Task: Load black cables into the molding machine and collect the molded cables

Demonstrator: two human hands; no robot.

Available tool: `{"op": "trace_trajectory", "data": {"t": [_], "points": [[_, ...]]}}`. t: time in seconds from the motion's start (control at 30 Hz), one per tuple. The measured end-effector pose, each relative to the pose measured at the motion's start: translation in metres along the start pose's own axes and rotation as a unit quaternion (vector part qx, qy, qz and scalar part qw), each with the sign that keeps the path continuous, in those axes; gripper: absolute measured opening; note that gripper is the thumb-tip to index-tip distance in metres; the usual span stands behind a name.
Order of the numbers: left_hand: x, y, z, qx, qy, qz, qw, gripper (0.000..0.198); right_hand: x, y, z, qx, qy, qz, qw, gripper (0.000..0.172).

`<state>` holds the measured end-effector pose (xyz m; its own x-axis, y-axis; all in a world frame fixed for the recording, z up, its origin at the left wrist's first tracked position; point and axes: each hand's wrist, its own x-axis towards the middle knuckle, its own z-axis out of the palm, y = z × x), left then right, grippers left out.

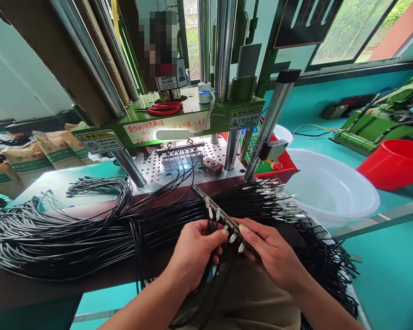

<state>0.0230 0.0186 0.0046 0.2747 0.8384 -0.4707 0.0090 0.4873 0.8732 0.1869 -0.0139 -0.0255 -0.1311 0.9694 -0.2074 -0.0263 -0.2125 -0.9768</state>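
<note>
My right hand (270, 250) grips a narrow dark metal bar (206, 198) with slots along it, tilted down to the right over my lap. Several cable ends with silvery metal connectors (218, 213) sit along this bar. With thumb and fingers pinched, my left hand (198, 247) holds a black cable by its connector (226, 228) against the bar's middle. More black cables hang below my left hand. Just beyond the bar lies a thick bundle of black cables (179, 213), their silvery ends (278, 201) to the right.
A green press (192, 120) stands behind the bundle, cables running into its mould (181, 160). Red-handled pliers (165, 108) lie on its plate. At the right are a white tub (361, 192), a red bucket (395, 165) and a control box (275, 166). Sacks (27, 158) stand left.
</note>
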Motion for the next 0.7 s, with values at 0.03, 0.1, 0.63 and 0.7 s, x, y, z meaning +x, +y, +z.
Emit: {"op": "trace_trajectory", "data": {"t": [0.03,0.1,0.63,0.7], "points": [[0.0,0.0,0.0,0.006,0.004,-0.002,1.0,0.024,0.0,0.0,0.0,0.0,0.002,0.0,1.0,0.045],[0.001,0.0,0.001,0.014,0.009,-0.005,1.0,0.023,-0.001,-0.001,0.0,-0.002,0.004,-0.002,1.0,0.045],[0.005,0.011,-0.005,-0.014,0.011,0.012,1.0,0.022,-0.001,-0.001,0.0,0.006,0.012,0.005,1.0,0.048],[0.003,0.017,-0.014,-0.032,0.038,0.046,0.998,0.025,-0.001,-0.001,0.0,0.029,0.023,0.02,0.999,0.05]]}}
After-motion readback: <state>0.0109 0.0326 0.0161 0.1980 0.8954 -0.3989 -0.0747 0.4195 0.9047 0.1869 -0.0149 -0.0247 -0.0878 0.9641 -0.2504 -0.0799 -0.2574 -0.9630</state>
